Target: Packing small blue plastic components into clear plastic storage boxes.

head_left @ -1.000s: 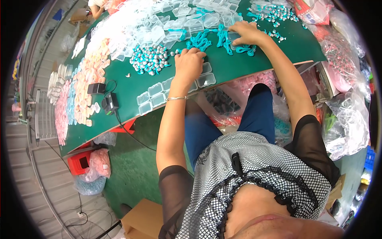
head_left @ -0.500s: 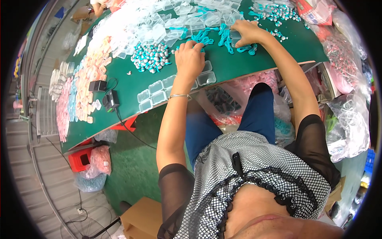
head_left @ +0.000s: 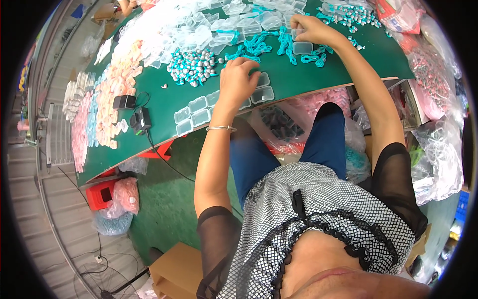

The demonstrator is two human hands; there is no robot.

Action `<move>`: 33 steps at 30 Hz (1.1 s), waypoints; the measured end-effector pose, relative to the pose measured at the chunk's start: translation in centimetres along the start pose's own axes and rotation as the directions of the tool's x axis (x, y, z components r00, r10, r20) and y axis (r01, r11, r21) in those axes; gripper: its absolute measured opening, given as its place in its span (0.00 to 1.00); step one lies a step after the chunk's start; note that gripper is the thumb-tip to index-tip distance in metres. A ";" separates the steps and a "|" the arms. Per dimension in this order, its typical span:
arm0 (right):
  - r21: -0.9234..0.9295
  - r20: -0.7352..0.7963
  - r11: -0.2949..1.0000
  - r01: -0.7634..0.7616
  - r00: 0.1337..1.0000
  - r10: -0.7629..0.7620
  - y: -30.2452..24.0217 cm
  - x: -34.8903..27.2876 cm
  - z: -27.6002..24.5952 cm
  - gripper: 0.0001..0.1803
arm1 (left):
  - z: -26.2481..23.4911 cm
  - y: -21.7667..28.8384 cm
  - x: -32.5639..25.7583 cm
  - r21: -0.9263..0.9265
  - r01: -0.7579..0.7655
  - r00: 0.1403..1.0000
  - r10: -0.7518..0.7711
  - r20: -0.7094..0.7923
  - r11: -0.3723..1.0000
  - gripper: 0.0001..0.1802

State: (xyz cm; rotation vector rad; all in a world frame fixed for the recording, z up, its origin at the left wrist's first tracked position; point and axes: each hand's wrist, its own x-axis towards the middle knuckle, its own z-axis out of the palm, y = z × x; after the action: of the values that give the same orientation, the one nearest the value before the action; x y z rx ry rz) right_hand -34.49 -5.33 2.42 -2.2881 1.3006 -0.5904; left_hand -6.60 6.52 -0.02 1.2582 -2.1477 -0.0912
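My left hand [head_left: 239, 82] hovers over clear plastic boxes [head_left: 201, 117] lined up in two rows along the table's near edge. Its fingers are bent and the thumb stands apart; nothing shows between them. Just beyond the fingertips lie bundles of turquoise cord [head_left: 256, 46]. Farther right, my right hand [head_left: 316, 31] has its thumb and fingers closed around a clear plastic box [head_left: 298, 34] at the edge of the heap, partly hidden by the fingers. Another clear box [head_left: 302, 48] and a looped turquoise cord [head_left: 314, 58] lie beneath that hand.
A pile of silver-and-turquoise beads [head_left: 191, 67] lies left of my left hand, with more beads [head_left: 351, 16] at far right. Clear boxes [head_left: 234, 25] heap across the back. Peach pieces [head_left: 112, 99] and black adapters [head_left: 141, 119] lie leftward. Plastic bags [head_left: 428, 74] crowd the right side.
My right hand has shifted slightly up and its spread fingers have drawn together, uncovering a clear box below. My left hand has pulled back slightly from the cord, its thumb now apart.
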 end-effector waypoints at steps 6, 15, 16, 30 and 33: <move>-0.130 -0.299 0.883 0.451 0.831 -0.468 -7.4 -8.0 3.8 0.12 | -1.0 0.7 -1.7 -0.068 0.012 0.992 -0.003 0.130 0.998 0.11; -0.180 -0.267 0.822 0.540 0.778 -0.569 -8.6 -9.9 7.8 0.13 | 0.7 2.1 -1.8 -0.028 -0.031 0.994 0.034 0.101 0.999 0.10; -0.228 -0.411 0.843 0.488 0.736 -0.538 -7.2 -8.7 7.3 0.11 | 0.6 2.4 -1.9 -0.056 -0.044 0.995 0.049 0.088 0.997 0.11; -0.500 -0.443 0.865 0.034 0.849 -0.289 3.5 -1.1 3.5 0.11 | 0.7 3.9 -1.7 -0.017 -0.078 0.977 0.080 0.197 0.997 0.12; -0.337 -0.399 0.901 0.275 0.825 -0.401 1.7 -2.6 2.3 0.10 | 0.7 3.7 -1.6 -0.019 -0.057 0.981 0.060 0.187 0.998 0.13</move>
State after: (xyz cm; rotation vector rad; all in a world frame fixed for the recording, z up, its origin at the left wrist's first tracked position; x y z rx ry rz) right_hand -35.63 -3.49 -0.80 -2.7469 1.2269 -1.2149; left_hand -9.28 9.65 0.03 1.2192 -2.3385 -0.2067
